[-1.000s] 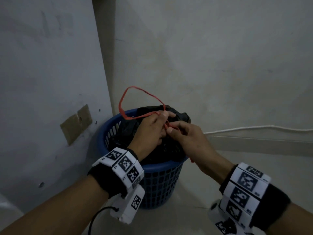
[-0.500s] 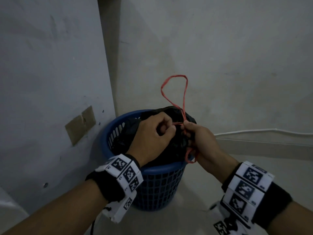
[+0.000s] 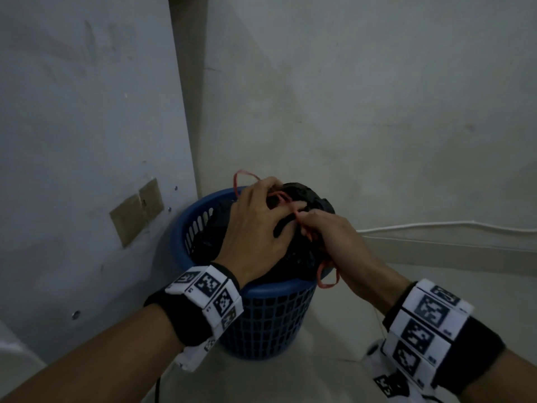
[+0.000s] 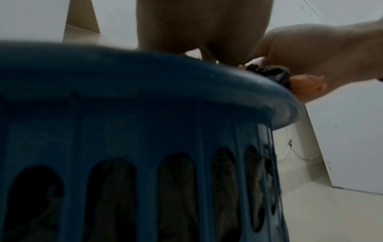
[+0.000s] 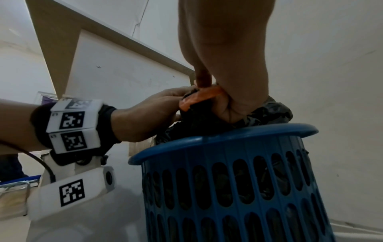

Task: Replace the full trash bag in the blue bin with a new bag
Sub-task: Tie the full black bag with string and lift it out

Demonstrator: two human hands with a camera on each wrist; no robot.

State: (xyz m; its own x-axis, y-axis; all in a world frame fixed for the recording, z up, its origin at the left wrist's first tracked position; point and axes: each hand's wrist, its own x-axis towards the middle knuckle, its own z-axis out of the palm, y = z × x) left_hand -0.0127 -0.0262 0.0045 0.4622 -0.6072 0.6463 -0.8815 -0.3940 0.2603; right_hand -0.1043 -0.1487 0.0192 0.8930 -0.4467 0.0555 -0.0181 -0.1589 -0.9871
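Note:
The blue slotted bin (image 3: 261, 315) stands in a corner with a full black trash bag (image 3: 308, 193) bulging out of it. A red string (image 3: 328, 274) is wound round the bag's gathered top, with one loop behind my left fingers and another dangling over the rim. My left hand (image 3: 261, 216) curls over the bag's neck and grips it. My right hand (image 3: 322, 228) pinches the string at the neck. In the right wrist view my right hand (image 5: 223, 101) grips the string (image 5: 199, 98) on the bag (image 5: 269, 113) above the bin (image 5: 228, 147). The left wrist view shows the bin rim (image 4: 145, 81).
The bin sits against a grey panel with a brown taped patch (image 3: 136, 210) on the left and a plain wall behind. A white cable (image 3: 436, 225) runs along the right wall above the skirting. Pale floor lies in front and to the right.
The tall red loop that stood above the bag has come down and now lies round the neck. My left hand has moved forward over the bag top; my right hand stays at the string.

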